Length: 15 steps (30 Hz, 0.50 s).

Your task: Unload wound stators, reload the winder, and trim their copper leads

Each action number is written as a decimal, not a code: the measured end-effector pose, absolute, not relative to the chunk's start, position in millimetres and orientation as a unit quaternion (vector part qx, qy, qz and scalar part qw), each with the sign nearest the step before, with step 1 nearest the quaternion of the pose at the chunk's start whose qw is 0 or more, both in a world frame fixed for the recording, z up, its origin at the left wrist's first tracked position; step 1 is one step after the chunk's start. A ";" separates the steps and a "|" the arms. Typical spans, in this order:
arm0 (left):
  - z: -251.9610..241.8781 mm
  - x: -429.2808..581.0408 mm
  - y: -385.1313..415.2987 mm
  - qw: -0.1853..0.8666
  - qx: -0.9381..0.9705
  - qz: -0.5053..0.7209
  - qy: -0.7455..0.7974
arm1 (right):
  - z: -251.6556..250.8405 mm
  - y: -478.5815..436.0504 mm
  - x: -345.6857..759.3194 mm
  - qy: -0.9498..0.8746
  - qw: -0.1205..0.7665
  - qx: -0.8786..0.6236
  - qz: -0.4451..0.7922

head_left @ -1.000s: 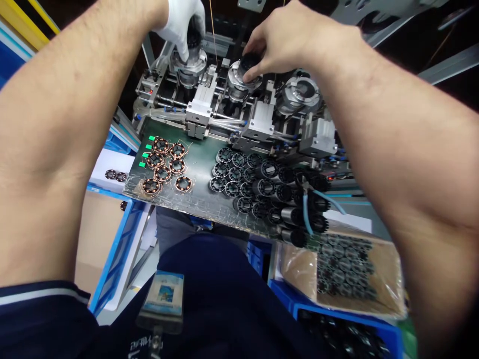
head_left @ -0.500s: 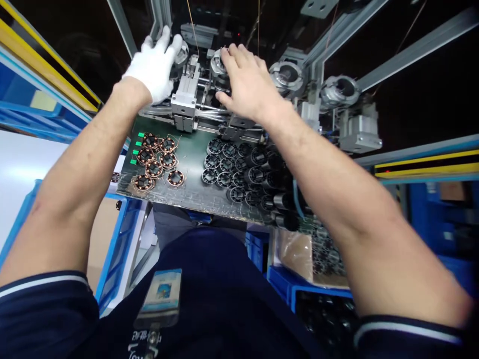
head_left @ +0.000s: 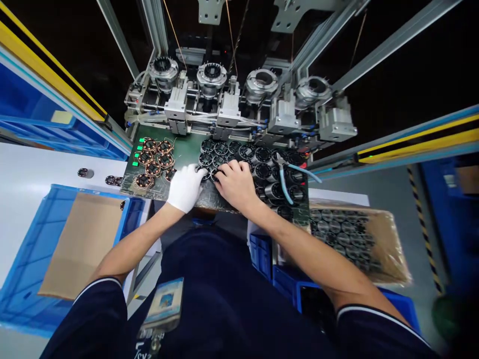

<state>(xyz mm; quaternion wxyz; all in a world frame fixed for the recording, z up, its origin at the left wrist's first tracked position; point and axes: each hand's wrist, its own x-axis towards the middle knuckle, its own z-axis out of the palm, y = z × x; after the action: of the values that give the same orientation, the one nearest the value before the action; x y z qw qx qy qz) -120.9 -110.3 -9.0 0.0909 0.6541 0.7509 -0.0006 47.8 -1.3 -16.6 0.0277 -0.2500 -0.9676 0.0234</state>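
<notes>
four chucks [head_left: 212, 75] on the machine, two loaded with cores; about seven wound cores [head_left: 154, 159] on the mat [head_left: 187, 144]; one cutter [head_left: 283, 174]; two hands, left [head_left: 186, 187] gloved, right [head_left: 235, 183] bare; unwound cores [head_left: 239, 152] too crowded to count.

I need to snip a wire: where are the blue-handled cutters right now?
In the head view, the blue-handled cutters lie on the right part of the green work plate, on top of the black stator cores, just right of the bare right hand.
</notes>
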 end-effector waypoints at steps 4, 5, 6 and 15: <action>-14.0 -122.4 -97.3 0.073 0.638 -0.018 0.767 | -13.7 -2.0 46.2 -0.970 0.018 -0.241 0.003; -13.5 -124.2 -96.2 0.070 0.638 -0.022 0.767 | -14.2 -2.7 46.9 -0.970 0.017 -0.241 0.000; -13.3 -125.5 -95.7 0.068 0.638 -0.026 0.767 | -15.4 -3.2 47.6 -0.970 0.017 -0.243 -0.001; -21.7 -128.9 -91.3 0.058 0.641 -0.020 0.765 | -26.3 0.2 47.7 -0.963 0.026 -0.268 0.004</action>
<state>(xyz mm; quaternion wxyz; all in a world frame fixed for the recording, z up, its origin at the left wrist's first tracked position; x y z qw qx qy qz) -128.9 -91.3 -21.7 0.0577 0.6409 0.7652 -0.0201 47.7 0.2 -26.3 0.0265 -0.2680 -0.9631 0.0038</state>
